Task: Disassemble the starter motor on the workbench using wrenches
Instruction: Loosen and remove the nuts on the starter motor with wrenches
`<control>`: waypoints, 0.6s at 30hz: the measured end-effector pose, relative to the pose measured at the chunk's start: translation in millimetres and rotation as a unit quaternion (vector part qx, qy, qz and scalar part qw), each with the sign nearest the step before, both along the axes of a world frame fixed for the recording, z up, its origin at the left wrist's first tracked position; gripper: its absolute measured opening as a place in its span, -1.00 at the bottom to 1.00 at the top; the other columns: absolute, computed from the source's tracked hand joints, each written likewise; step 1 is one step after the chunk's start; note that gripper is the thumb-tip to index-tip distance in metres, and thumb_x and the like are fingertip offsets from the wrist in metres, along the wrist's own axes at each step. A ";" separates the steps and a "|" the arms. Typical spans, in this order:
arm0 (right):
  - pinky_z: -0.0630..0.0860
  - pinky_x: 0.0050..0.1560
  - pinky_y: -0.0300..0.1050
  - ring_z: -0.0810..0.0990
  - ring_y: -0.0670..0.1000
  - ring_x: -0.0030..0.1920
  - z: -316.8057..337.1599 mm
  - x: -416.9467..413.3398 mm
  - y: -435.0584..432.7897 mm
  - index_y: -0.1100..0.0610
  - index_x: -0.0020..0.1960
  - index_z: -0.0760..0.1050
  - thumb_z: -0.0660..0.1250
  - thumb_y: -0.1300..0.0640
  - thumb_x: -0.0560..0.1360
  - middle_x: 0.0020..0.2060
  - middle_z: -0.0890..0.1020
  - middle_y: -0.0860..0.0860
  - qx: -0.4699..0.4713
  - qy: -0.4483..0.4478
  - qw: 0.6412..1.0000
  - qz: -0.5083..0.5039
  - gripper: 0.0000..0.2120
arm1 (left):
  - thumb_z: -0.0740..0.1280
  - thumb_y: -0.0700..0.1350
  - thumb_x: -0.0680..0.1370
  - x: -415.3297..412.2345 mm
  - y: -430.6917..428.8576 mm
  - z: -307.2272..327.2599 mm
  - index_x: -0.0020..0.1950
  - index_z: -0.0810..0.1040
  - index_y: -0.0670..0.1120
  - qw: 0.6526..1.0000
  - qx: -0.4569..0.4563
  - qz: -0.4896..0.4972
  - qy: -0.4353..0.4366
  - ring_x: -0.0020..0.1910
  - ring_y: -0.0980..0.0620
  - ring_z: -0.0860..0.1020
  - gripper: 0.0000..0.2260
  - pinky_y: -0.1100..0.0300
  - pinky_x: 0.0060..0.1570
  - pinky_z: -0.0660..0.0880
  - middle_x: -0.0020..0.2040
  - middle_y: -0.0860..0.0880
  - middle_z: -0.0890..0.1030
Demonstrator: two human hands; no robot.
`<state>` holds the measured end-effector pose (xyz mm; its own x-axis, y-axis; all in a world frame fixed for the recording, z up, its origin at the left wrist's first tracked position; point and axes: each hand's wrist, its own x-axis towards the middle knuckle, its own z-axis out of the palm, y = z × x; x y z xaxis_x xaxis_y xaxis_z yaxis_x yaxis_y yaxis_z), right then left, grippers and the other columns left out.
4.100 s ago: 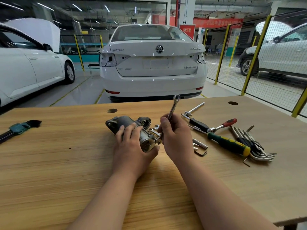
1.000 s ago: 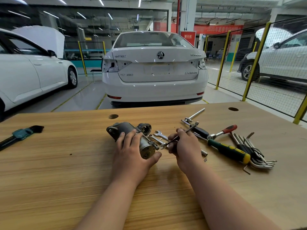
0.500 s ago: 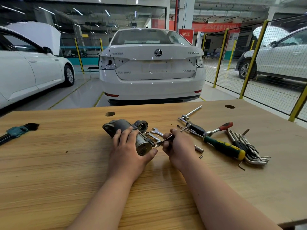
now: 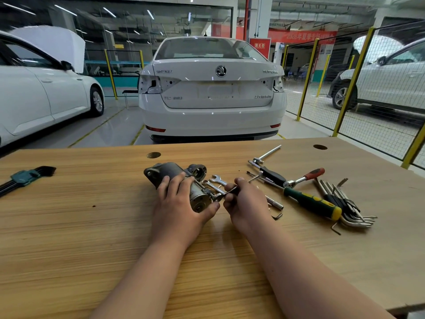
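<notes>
The grey starter motor [image 4: 171,172] lies on its side on the wooden workbench [image 4: 69,226]. My left hand [image 4: 181,206] grips the motor's round body from above, thumb under its end cap. My right hand [image 4: 246,203] pinches a slim silver wrench [image 4: 230,191] whose head sits on a fastener at the motor's near end. The wrench shaft runs up and right through my fingers. Two more small wrenches [image 4: 217,179] lie just behind it.
To the right lie a T-handle [image 4: 266,155], a black-handled tool [image 4: 272,174], a red-handled ratchet [image 4: 305,177], a green and yellow screwdriver [image 4: 312,202] and a bunch of hex keys [image 4: 345,203]. A second hex key set [image 4: 25,178] is at far left. Cars stand beyond the bench.
The wrench has swung down from upright to nearly flat. Its head now sits at the motor's end, and my right hand has closed in toward my left.
</notes>
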<state>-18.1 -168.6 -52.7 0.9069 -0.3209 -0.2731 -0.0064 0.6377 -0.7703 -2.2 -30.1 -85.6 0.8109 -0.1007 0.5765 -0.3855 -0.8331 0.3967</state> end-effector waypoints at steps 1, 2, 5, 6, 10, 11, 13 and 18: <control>0.39 -0.55 -0.26 0.40 -0.10 -0.60 0.2 -0.6 0.2 0.14 -0.02 0.41 0.16 0.15 0.61 -0.55 0.57 -0.01 0.015 0.011 1.000 -0.001 -0.91 | 0.19 0.39 0.29 -0.2 0.0 0.3 0.39 0.35 -0.01 1.000 0.001 0.000 0.002 0.42 -0.01 0.06 -0.23 0.09 0.33 0.12 0.41 0.06 0.31; 0.39 -0.55 -0.26 0.39 -0.10 -0.60 0.4 -1.2 0.3 0.14 -0.03 0.41 0.17 0.15 0.61 -0.55 0.57 0.00 0.027 0.018 0.999 -0.002 -0.91 | 0.19 0.39 0.29 -0.4 0.1 0.6 0.39 0.34 -0.01 1.000 0.002 0.002 0.002 0.42 -0.01 0.06 -0.23 0.09 0.33 0.13 0.41 0.06 0.31; 0.40 -0.52 -0.25 0.40 -0.10 -0.60 0.8 -2.4 1.7 0.12 -0.07 0.40 0.18 0.15 0.61 -0.55 0.57 0.00 0.051 0.029 0.998 -0.006 -0.90 | 0.17 0.40 0.30 -1.1 0.2 0.1 0.39 0.34 0.00 1.000 0.004 0.006 0.002 0.42 -0.01 0.07 -0.24 0.07 0.32 0.15 0.41 0.07 0.30; 0.40 -0.52 -0.25 0.40 -0.10 -0.60 1.2 -2.6 2.3 0.13 -0.06 0.40 0.17 0.15 0.61 -0.55 0.57 0.00 0.045 0.025 0.999 -0.009 -0.90 | 0.17 0.40 0.30 -1.0 0.3 0.0 0.39 0.34 0.00 1.000 0.005 0.007 0.001 0.42 -0.01 0.06 -0.24 0.07 0.33 0.15 0.41 0.07 0.30; 0.40 -0.54 -0.22 0.44 -0.10 -0.57 4.5 -5.2 5.5 0.09 -0.08 0.43 0.16 0.14 0.62 -0.43 0.59 -0.01 -0.146 -0.078 0.985 -0.054 -0.86 | 0.15 0.42 0.30 -1.7 -0.4 2.6 0.41 0.31 0.01 1.000 0.015 0.002 0.010 0.43 0.00 0.04 -0.22 0.09 0.35 0.12 0.43 0.08 0.27; 0.41 -0.51 -0.23 0.46 -0.12 -0.53 5.3 -7.7 8.0 0.04 -0.10 0.44 0.17 0.14 0.62 -0.40 0.58 -0.06 -0.241 -0.125 0.960 -0.068 -0.86 | 0.15 0.43 0.31 -2.5 -0.3 2.0 0.41 0.30 0.01 1.000 0.016 0.000 0.011 0.44 0.00 0.03 -0.22 0.09 0.36 0.11 0.43 0.08 0.27; 0.44 -0.40 -0.28 0.51 -0.18 -0.42 5.8 -14.6 16.2 -0.02 -0.11 0.47 0.23 0.14 0.58 -0.36 0.59 -0.18 -0.452 -0.225 0.858 -0.097 -0.88 | 0.15 0.40 0.33 -2.7 0.4 3.3 0.41 0.30 -0.01 1.000 0.008 -0.005 0.018 0.44 -0.02 0.05 -0.24 0.08 0.37 0.09 0.43 0.06 0.28; 0.54 -0.28 -0.09 0.63 0.10 -0.21 0.2 -23.0 32.2 0.12 0.02 0.63 0.41 0.16 0.42 -0.13 0.67 0.03 -0.777 -0.390 0.486 -0.092 -0.81 | 0.13 -0.04 0.46 -5.9 3.7 8.6 0.22 0.52 -0.24 0.985 0.145 -0.050 -0.082 0.27 -0.20 0.45 -0.56 -0.16 0.29 0.32 0.19 -0.19 0.55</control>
